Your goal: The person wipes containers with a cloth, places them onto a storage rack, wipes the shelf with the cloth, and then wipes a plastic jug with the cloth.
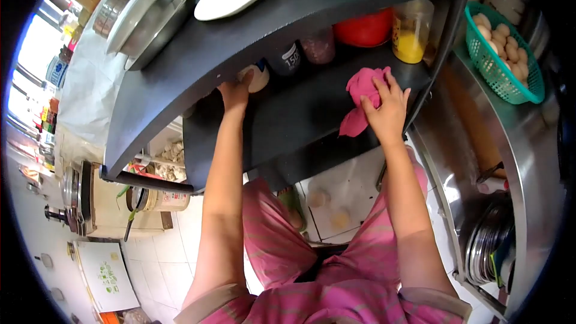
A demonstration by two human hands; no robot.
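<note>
On lower shelf (294, 121), had R hand (386, 111) on pink cloth (362, 86) w/ fingers apart, L hand (237, 93) at white tub (258, 78) w/ fingers part hidden, couldn't tell grip. Looked mid-wipe; couldn't gauge amt done. Prob left to do: back, nr red bowl (363, 28).

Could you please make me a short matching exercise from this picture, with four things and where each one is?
Things:
1. Cloth
2. Eggs
3. Red container
4. Tiles

Places:
A. On the black shelf, beyond the cloth
B. On the floor
C. Under the right hand
D. In the green basket

Pairs: 1-C, 2-D, 3-A, 4-B.
</note>
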